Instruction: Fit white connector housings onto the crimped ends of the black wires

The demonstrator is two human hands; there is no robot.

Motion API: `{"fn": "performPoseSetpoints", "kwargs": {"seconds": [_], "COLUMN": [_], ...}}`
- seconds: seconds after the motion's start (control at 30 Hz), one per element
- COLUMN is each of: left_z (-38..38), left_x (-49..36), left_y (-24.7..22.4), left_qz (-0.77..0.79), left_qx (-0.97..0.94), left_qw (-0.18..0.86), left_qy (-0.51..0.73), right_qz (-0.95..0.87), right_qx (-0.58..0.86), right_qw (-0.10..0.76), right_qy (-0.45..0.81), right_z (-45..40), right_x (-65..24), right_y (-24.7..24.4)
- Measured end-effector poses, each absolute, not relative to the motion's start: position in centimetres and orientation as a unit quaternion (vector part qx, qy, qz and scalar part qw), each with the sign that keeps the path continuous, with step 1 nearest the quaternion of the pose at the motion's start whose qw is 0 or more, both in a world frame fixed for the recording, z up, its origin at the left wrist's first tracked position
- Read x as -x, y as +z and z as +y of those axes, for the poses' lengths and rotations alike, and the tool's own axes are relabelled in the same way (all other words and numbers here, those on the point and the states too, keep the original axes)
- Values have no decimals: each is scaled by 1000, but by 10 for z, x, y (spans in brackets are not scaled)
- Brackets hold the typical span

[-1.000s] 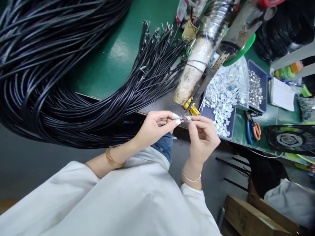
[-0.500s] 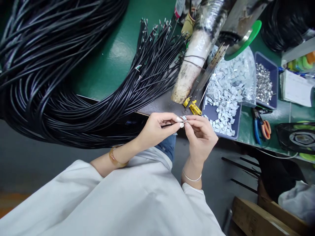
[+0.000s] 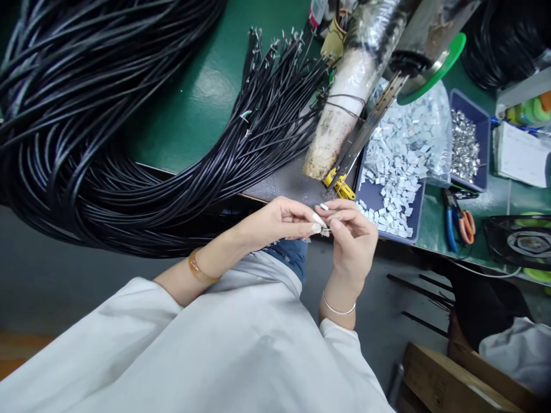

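Left hand [image 3: 282, 221], from eight o'clock, and right hand [image 3: 353, 238], from five, pinch a thin wire end [image 3: 326, 230], fingers curled. Glossy black cables [image 3: 86, 132] loop at ten; flat, squarish chips [image 3: 398, 198] lie at two.

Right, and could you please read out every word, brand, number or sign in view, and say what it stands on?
None can be read.
Cardboard box: faint print, too blurred.
White-and-pink bottle: label too small and blurred.
Paper pad: no legible writing.
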State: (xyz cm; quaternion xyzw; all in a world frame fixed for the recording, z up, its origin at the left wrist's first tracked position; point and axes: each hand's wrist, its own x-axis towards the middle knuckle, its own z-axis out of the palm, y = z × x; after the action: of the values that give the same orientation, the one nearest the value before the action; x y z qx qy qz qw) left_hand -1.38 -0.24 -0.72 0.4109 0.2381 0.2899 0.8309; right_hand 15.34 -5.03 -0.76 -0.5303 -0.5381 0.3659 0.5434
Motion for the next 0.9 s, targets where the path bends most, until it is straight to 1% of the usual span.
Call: {"fn": "performPoseSetpoints", "kwargs": {"seconds": [0.1, 0.17, 0.23, 0.37, 0.47, 0.57, 0.67, 0.9], "left_z": [-1, -1, 0, 1, 1, 2, 3, 4], "left_x": [12, 11, 9, 7, 5, 4, 4, 2], "left_y": [-5, -4, -4, -4, -3, -1, 1, 2], "left_qz": [280, 298, 309, 330, 353, 361, 358, 401], "left_qx": [-401, -399, -395, -402, -425, -432, -436, -496], "left_qw": [803, 787, 777, 755, 719, 701, 702, 634], "left_qy": [340, 364, 380, 399, 422, 439, 435, 437], "right_qz": [-542, -551, -581, -661, -659, -607, -597, -672], "right_qx": [586, 588, 572, 550, 552, 575, 578, 544], "right_qw": [568, 579, 574, 510, 511, 543, 545, 502], "right_qy": [202, 122, 78, 7, 6, 73, 111, -2], "right_z": [-53, -56, -61, -66, -64, -59, -56, -53], "right_x": [-146, -141, -138, -136, -136, -136, -138, -143], "right_y": [1, 7, 11, 7, 1, -4, -6, -15]}}
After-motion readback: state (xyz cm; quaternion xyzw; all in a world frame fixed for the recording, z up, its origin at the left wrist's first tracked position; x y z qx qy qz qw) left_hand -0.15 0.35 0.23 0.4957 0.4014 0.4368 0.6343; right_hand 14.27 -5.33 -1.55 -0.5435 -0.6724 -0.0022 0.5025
